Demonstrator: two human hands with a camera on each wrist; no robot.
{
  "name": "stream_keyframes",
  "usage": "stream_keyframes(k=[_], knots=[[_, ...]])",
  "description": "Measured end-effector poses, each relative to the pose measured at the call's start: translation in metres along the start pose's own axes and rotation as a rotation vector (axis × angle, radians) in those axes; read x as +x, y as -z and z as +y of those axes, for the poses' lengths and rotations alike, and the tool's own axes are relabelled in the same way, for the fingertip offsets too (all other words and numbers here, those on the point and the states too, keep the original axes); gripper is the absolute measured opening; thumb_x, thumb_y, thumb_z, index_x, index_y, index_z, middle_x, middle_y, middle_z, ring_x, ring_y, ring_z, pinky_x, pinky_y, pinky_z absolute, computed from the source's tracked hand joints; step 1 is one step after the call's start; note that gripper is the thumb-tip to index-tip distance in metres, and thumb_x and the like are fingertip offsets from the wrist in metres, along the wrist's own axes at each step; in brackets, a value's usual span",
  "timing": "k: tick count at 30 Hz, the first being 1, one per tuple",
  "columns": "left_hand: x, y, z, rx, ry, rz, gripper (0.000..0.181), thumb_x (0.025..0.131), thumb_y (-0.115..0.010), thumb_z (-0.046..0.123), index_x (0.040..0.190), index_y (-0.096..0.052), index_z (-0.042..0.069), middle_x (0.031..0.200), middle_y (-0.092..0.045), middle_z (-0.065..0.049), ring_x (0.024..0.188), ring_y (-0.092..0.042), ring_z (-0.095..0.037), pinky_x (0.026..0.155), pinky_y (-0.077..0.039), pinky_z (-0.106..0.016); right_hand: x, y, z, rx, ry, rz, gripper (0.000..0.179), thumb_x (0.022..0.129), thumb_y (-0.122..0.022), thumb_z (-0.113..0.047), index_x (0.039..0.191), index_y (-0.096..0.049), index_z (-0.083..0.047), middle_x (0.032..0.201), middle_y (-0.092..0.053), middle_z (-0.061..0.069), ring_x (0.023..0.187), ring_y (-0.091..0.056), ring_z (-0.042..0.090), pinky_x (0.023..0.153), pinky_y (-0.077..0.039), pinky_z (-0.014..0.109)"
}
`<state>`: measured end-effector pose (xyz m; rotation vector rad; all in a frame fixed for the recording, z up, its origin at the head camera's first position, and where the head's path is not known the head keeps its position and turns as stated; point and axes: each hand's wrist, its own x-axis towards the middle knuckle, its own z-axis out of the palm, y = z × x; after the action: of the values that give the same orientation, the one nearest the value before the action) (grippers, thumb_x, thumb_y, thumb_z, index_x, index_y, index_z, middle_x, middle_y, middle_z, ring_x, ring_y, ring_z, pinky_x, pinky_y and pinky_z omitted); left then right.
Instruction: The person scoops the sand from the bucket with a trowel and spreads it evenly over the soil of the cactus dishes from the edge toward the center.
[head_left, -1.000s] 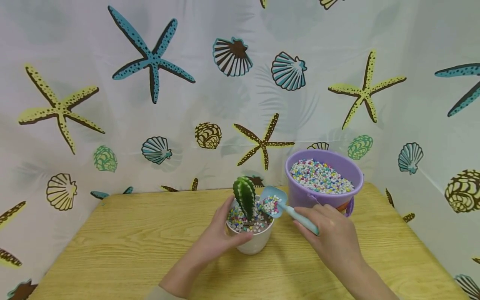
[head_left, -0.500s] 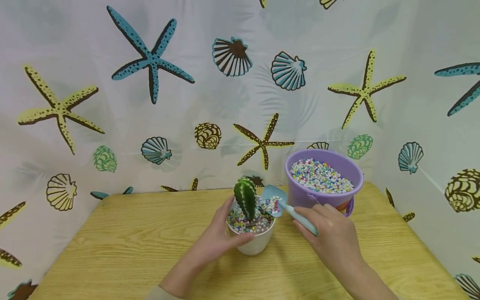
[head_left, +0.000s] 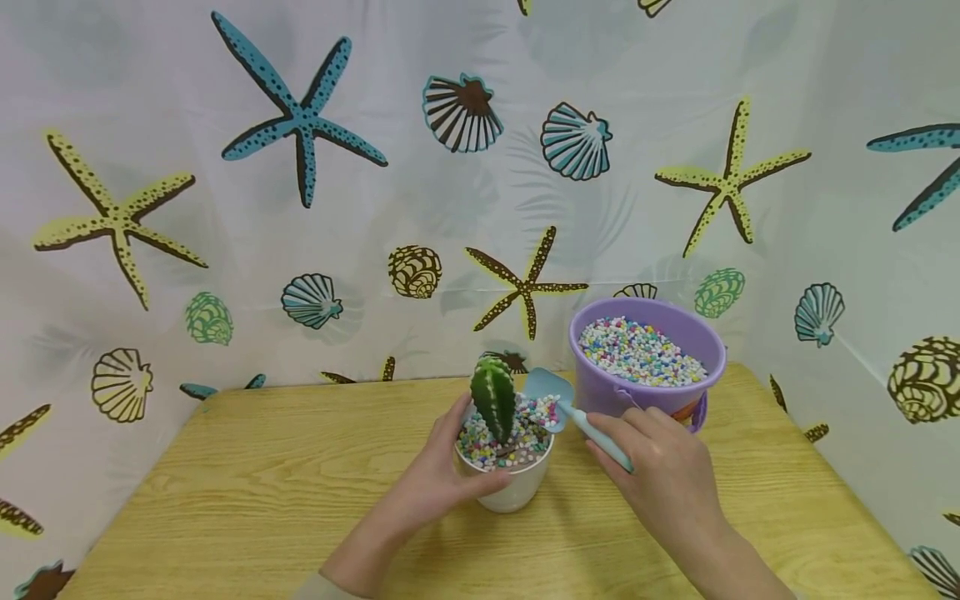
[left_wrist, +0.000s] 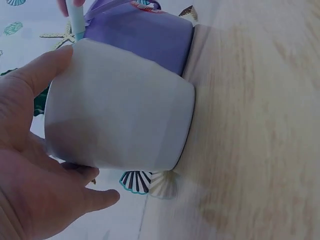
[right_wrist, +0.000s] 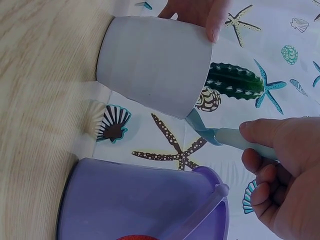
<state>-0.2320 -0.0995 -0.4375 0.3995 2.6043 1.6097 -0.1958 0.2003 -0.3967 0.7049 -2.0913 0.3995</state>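
A green cactus (head_left: 493, 398) stands in a white pot (head_left: 512, 492), among small multicoloured beads. My left hand (head_left: 442, 471) grips the pot from its left side, thumb near the front rim; the left wrist view shows some fingers (left_wrist: 102, 200) behind it. In my right hand (head_left: 663, 462) is the handle of a light blue toy shovel (head_left: 549, 385), pinched between thumb and fingers. Its blade, bearing white and coloured beads, meets the pot's right rim. The right wrist view has the shovel (right_wrist: 200, 127) touching or very near the rim, with the cactus (right_wrist: 235, 81) beyond.
Behind and right of the pot stands a purple bucket (head_left: 600, 400) holding many similar beads (head_left: 637, 354). Both stand on a wooden table (head_left: 262, 492). A white curtain (head_left: 375, 200) printed with starfish and shells encloses the back and sides.
The pot and cactus have shifted slightly right under my left hand. My right hand keeps the shovel at the rim, its blade barely moved; beads on it sit a little differently.
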Motion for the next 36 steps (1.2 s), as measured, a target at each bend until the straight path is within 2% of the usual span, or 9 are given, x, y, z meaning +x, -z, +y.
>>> stream_keyframes(k=[5, 10, 14, 21, 28, 34, 36], knots=[[0.0001, -0.0058, 0.0002, 0.029, 0.001, 0.034, 0.13, 0.081, -0.1, 0.046, 0.178, -0.018, 0.017, 0.174, -0.022, -0.025, 0.157, -0.033, -0.05, 0.125, -0.028, -0.071, -0.0003, -0.0013, 0.0006, -0.005, 0.02, 0.019, 0.045, 0.073, -0.104, -0.01, 0.115, -0.087, -0.015, 0.083, -0.069, -0.007, 0.07, -0.05, 0.012, 0.054, -0.044, 0.027], [-0.0015, -0.0013, 0.0018, 0.024, -0.011, -0.003, 0.128, 0.085, -0.097, 0.048, 0.179, -0.015, 0.017, 0.178, -0.016, -0.022, 0.161, -0.026, -0.051, 0.126, -0.024, -0.073, -0.0002, -0.0018, 0.0011, -0.012, 0.033, 0.029, 0.046, 0.073, -0.104, -0.009, 0.115, -0.087, -0.015, 0.083, -0.068, -0.007, 0.07, -0.05, 0.012, 0.054, -0.045, 0.027], [-0.0015, 0.0022, 0.0024, -0.009, -0.014, -0.018, 0.128, 0.086, -0.097, 0.046, 0.179, -0.013, 0.021, 0.181, -0.016, -0.017, 0.164, -0.02, -0.046, 0.128, -0.018, -0.072, -0.0001, -0.002, 0.0011, -0.024, 0.037, 0.033, 0.046, 0.073, -0.104, -0.01, 0.115, -0.087, -0.015, 0.082, -0.068, -0.007, 0.069, -0.051, 0.012, 0.054, -0.044, 0.027], [-0.0008, -0.0045, 0.0036, 0.01, -0.008, 0.023, 0.128, 0.082, -0.1, 0.046, 0.178, -0.019, 0.021, 0.172, -0.023, -0.023, 0.155, -0.035, -0.048, 0.125, -0.03, -0.07, 0.0007, -0.0018, 0.0007, -0.029, 0.052, 0.042, 0.046, 0.072, -0.104, -0.009, 0.115, -0.087, -0.015, 0.082, -0.069, -0.006, 0.068, -0.051, 0.013, 0.054, -0.044, 0.028], [-0.0034, 0.0022, 0.0027, -0.027, -0.023, -0.048, 0.125, 0.086, -0.097, 0.042, 0.179, -0.015, 0.027, 0.18, -0.017, -0.019, 0.163, -0.021, -0.049, 0.126, -0.019, -0.076, 0.0002, -0.0017, 0.0006, -0.022, 0.061, 0.024, 0.041, 0.078, -0.1, -0.01, 0.116, -0.086, -0.014, 0.082, -0.069, -0.004, 0.07, -0.054, 0.016, 0.057, -0.047, 0.031], [-0.0005, -0.0018, 0.0012, 0.001, -0.02, -0.015, 0.128, 0.083, -0.099, 0.046, 0.179, -0.017, 0.024, 0.173, -0.025, -0.021, 0.157, -0.033, -0.046, 0.126, -0.028, -0.07, 0.0004, -0.0018, 0.0009, -0.041, 0.086, 0.031, 0.043, 0.076, -0.101, -0.008, 0.117, -0.086, -0.014, 0.082, -0.068, -0.003, 0.07, -0.054, 0.017, 0.057, -0.047, 0.032], [-0.0002, -0.0014, 0.0012, 0.011, -0.025, -0.016, 0.128, 0.083, -0.099, 0.046, 0.179, -0.017, 0.023, 0.173, -0.024, -0.022, 0.157, -0.034, -0.047, 0.126, -0.028, -0.071, 0.0012, -0.0018, 0.0005, -0.047, 0.098, 0.033, 0.045, 0.075, -0.101, -0.007, 0.117, -0.086, -0.014, 0.083, -0.068, -0.003, 0.07, -0.054, 0.017, 0.057, -0.048, 0.032]])
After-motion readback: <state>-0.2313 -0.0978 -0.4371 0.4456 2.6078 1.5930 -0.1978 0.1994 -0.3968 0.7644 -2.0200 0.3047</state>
